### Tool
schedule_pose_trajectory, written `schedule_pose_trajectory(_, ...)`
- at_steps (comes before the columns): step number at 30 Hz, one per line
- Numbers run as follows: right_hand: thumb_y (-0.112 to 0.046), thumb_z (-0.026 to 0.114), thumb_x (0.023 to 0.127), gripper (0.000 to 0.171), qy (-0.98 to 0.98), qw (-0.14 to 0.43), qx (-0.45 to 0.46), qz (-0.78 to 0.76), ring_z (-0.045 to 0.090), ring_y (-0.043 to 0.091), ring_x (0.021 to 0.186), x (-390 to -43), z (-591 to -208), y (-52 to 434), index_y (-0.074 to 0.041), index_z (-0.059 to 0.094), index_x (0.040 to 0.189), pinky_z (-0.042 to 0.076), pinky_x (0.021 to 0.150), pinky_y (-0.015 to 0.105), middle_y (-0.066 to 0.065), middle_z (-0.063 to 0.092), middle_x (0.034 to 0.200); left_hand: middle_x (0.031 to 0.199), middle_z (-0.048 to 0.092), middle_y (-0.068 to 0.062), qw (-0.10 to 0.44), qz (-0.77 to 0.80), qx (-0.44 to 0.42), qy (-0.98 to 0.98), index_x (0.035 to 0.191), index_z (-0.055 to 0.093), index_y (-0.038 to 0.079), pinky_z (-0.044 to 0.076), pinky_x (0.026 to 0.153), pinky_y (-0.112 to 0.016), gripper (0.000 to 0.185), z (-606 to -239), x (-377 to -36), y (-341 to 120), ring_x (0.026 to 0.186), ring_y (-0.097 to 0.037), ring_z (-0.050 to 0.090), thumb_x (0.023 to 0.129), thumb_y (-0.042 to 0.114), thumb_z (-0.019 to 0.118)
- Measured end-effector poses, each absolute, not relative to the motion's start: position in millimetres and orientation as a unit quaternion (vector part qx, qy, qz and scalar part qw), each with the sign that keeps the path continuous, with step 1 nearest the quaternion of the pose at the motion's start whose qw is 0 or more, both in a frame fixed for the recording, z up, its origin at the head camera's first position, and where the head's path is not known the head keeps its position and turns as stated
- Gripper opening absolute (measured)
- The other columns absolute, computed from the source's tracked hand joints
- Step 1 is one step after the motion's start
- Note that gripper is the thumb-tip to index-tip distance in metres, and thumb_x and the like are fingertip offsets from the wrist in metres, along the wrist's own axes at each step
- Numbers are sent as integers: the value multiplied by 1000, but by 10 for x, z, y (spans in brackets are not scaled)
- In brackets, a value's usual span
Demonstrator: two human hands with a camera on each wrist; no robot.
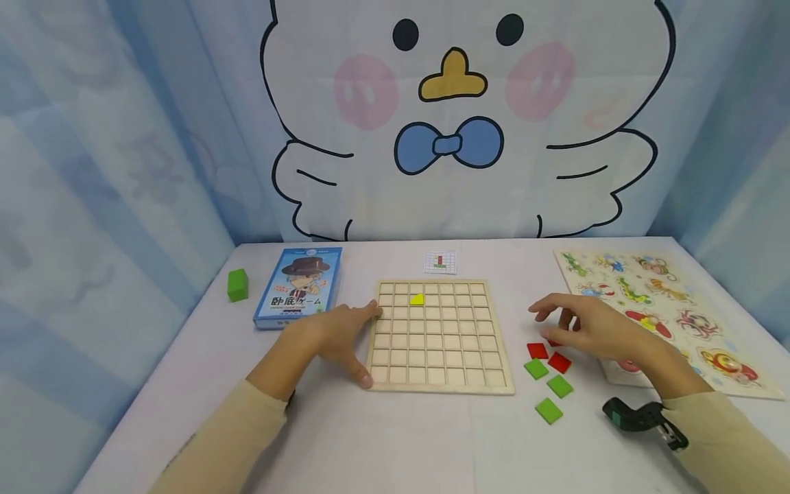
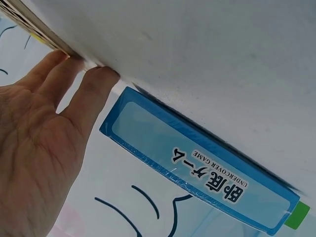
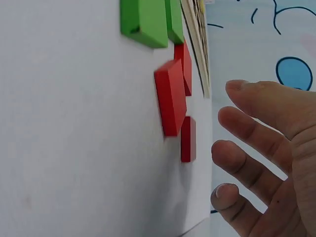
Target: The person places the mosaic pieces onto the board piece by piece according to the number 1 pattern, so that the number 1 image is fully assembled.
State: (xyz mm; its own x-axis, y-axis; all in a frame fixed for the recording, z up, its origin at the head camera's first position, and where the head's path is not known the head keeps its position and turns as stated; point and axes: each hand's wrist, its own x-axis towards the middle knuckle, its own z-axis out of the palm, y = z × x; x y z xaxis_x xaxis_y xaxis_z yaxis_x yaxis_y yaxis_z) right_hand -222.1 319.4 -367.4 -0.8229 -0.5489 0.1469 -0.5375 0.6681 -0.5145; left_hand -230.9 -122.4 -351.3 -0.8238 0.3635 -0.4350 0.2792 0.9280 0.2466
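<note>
Grip state, left to right: the left hand (image 1: 333, 336) lay flat and relaxed, holding nothing, fingertips and thumb braced against the left edge of the pale wooden grid board (image 1: 439, 336) on the white tabletop (image 1: 395, 439). One yellow tile (image 1: 417, 299) sat in a cell of the board's second row. The right hand (image 1: 592, 326) hovered with fingers loosely spread, empty, over the loose red square tiles (image 1: 548, 356); green square tiles (image 1: 549, 387) lay just nearer the person.

Risk, as judged: a careless descent could scatter the crowded tiles, and pressure from the left hand could shift the board.

Surroundings: a green block (image 1: 237, 284), a blue card-game box (image 1: 300, 285), a small pattern card (image 1: 441, 261) and a wooden animal puzzle (image 1: 660, 302) close beside the right hand.
</note>
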Motion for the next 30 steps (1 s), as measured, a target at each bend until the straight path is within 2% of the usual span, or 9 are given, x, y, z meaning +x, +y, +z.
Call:
schedule_pose_trajectory(8,-23,82,89,38,924,31,-263,-276,55,6,69,-2202,-3729,3360,-18,69,124,45,61,22,-1,71,113,168,31,-7,251,89,169,949,165,24,28,31,121,-58,133,-3509,-2307,-1244,154,-37,27,58,61,95)
schedule_pose_trajectory(17,-23,83,88,37,934,58,-230,-268,52,9,69,-2169,-3722,3404,-20,71,122,41,51,24,-2,64,106,168,31,-7,250,85,165,950,165,24,29,31,120,-59,131,-3496,-2333,-1216,154,-38,26,59,58,96)
schedule_pose_trajectory(24,-25,83,87,36,945,61,-200,-251,52,10,72,-2146,-3757,3411,-24,72,122,42,58,23,-5,63,101,169,28,-5,250,82,167,950,165,24,30,30,121,-59,130,-3499,-2335,-1214,155,-38,24,59,59,95)
schedule_pose_trajectory(30,-30,80,91,29,946,46,-221,-231,51,8,74,-2154,-3761,3393,-25,72,119,43,61,22,-9,62,98,170,26,-2,251,87,164,950,165,24,30,28,122,-59,131,-3508,-2331,-1224,156,-38,22,58,58,96)
